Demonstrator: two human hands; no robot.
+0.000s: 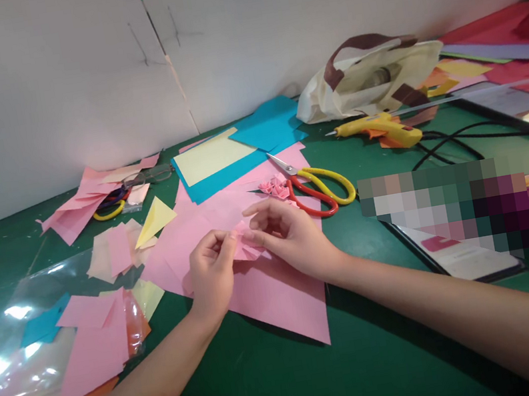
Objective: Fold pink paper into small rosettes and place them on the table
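Between my two hands is a small piece of folded pink paper (249, 249), held up over larger pink sheets (286, 296). My left hand (212, 267) pinches its left side between thumb and fingers. On the other side, my right hand (288, 234) has its thumb and fingertips closed on the paper's upper right edge. Just beyond the right hand lie small folded pink paper flowers (273, 187). Scissors (315, 183) with one red and one yellow handle rest beside them, blades pointing away to the left.
A yellow glue gun (379, 129) with a black cable lies right of the scissors, before a cream bag (366, 76). Blue sheets (273, 125) sit at the back. Clear plastic (6, 322) and paper scraps (97, 334) cover the left; a phone (461, 253) lies right.
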